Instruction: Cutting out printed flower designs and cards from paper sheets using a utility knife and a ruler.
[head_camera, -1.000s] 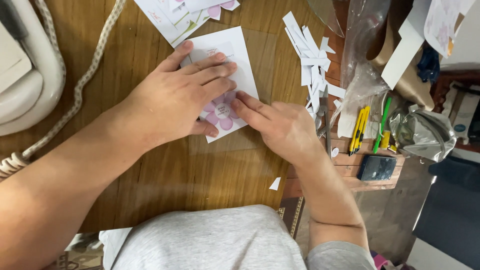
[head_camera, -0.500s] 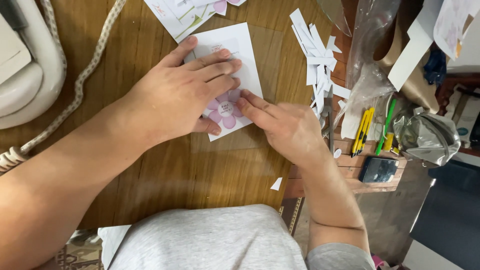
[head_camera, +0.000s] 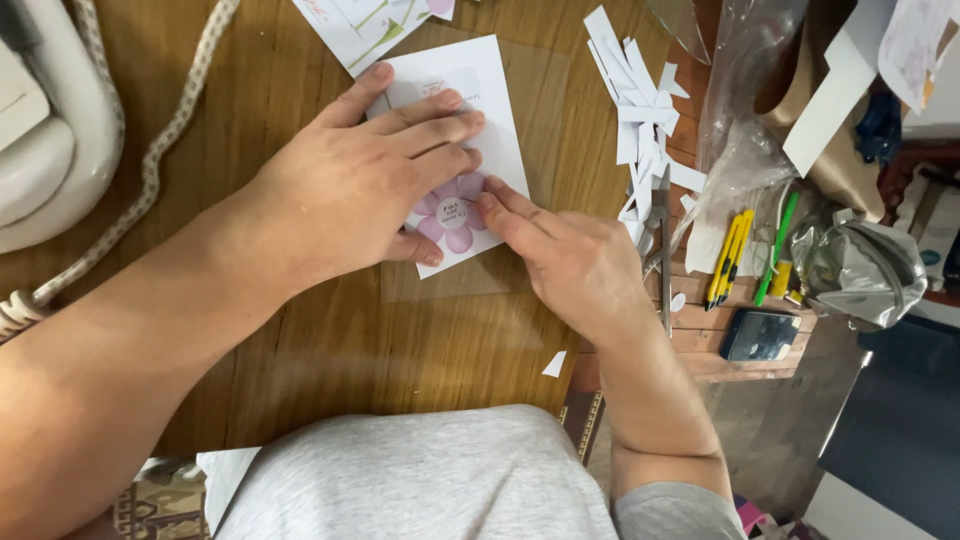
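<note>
White paper dominates the head view: a card (head_camera: 470, 110) printed with a pink flower (head_camera: 452, 215) lies flat on a clear plastic sheet (head_camera: 545, 150) spread over the wooden tabletop (head_camera: 300, 350). The left hand (head_camera: 350, 190) presses down on the card, palm flat, fingers extended side by side across the paper and thumb spread out along its lower edge; it grips nothing. The right hand (head_camera: 575, 265) rests just beside it, fingers loosely curled, with the fingertips (head_camera: 490, 205) touching the card at the flower's right edge; whether they pinch anything cannot be told. More printed sheets (head_camera: 365, 20) lie at the top edge of the table, partly out of frame. A heap of white paper strips (head_camera: 635, 110) sits to the right of the plastic sheet, and one small paper scrap (head_camera: 555, 363) lies near the table's front edge. Beyond the table edge, on a slatted wooden surface (head_camera: 700, 320), lie a yellow utility knife (head_camera: 730, 255), a green pen (head_camera: 775, 245) and a dark flat case (head_camera: 760, 333). A braided cord (head_camera: 150, 160) curves along the left side beside a white plastic object (head_camera: 50, 150).
</note>
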